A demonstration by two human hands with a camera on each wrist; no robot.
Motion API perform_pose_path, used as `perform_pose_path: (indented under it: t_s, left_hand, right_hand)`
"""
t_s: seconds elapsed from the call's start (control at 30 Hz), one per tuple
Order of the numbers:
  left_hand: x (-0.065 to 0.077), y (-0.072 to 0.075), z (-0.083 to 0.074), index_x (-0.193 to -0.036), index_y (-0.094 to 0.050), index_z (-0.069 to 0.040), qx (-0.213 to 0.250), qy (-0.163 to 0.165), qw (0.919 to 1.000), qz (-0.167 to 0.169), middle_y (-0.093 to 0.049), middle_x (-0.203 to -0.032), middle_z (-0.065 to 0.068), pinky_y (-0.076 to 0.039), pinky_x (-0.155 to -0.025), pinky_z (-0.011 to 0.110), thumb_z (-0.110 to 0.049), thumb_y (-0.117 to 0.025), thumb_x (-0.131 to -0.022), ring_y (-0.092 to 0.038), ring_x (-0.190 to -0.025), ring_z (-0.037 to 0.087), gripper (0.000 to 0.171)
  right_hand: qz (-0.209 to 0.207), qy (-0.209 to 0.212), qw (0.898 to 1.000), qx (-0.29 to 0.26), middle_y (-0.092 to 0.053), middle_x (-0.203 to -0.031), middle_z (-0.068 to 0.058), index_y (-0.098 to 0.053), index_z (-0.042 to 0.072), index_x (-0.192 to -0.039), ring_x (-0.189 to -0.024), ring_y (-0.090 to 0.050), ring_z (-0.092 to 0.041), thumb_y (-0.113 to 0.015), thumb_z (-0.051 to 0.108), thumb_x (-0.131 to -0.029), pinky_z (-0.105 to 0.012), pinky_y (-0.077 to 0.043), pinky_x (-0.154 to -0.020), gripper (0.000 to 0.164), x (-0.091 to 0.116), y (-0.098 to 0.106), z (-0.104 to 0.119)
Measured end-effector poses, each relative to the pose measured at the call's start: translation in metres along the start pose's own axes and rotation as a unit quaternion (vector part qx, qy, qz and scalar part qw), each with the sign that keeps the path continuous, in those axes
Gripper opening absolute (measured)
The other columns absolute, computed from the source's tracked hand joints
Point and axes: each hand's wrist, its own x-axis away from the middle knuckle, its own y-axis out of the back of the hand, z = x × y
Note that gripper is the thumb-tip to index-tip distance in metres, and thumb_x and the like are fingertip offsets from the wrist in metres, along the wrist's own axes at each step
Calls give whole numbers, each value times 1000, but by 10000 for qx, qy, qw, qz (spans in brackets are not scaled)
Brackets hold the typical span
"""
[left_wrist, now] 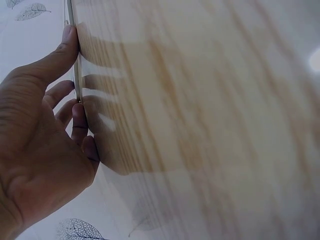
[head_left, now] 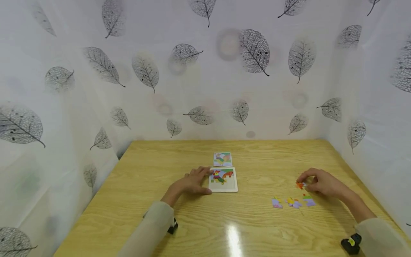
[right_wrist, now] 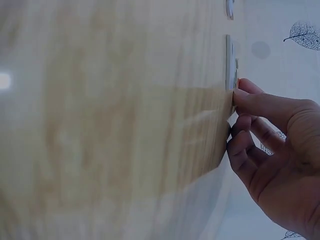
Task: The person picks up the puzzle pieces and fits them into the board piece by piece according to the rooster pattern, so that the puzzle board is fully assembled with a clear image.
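My left hand (head_left: 192,181) rests at the left side of a white-framed puzzle tray (head_left: 236,180), thumb at its near left corner and fingertips at the far part of that edge. Several joined pieces forming a colourful rooster picture (head_left: 219,175) fill the tray's upper and left parts. In the left wrist view, the thumb (left_wrist: 62,55) touches the tray's thin edge. On the right, my right hand (head_left: 325,184) pinches an orange puzzle piece (head_left: 300,185) between thumb and fingers, close over the table. The fingers partly hide this piece.
Loose puzzle pieces lie in front of the right hand: one purple and yellow (head_left: 277,202), one yellow and purple (head_left: 293,203), one green and purple (head_left: 309,200). A picture card (head_left: 222,159) lies just beyond the tray. Leaf-patterned curtains (head_left: 205,82) enclose the wooden table (head_left: 154,157).
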Motion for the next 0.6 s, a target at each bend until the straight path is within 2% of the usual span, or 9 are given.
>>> perform_pose_path:
  t_s: [0.23, 0.4, 0.6]
  left_hand:
    - [0, 3, -3, -162, -32, -19, -53, 35, 10000, 9, -28, -166, 13, -22, -114, 75, -45, -76, -93, -28, -149, 46, 86]
    - [-1, 2, -1, -162, -32, -18, -51, 18, 10000, 30, -28, -166, 14, -23, -114, 75, -43, -75, -93, -28, -148, 46, 85]
    - [0, 1, 0, -162, -32, -15, 17, -79, 10000, 15, -28, -165, 16, -23, -113, 76, -42, -75, -94, -28, -148, 47, 85]
  right_hand:
    - [-152, -105, 9997, 148, -69, -112, -12, -73, 8, -112, -63, -47, -5, -75, 0, -91, -25, -44, -54, 23, 2, -2, -2]
    - [-70, 64, 9999, 130, -70, -110, -12, -71, 4, -115, -61, -46, -5, -73, -2, -91, -25, -43, -53, 25, 1, -3, 1]
    - [-6, 60, 9999, 84, -70, -111, -15, -70, 1, -116, -64, -47, -5, -76, 0, -90, -25, -44, -55, 27, -1, -6, 2]
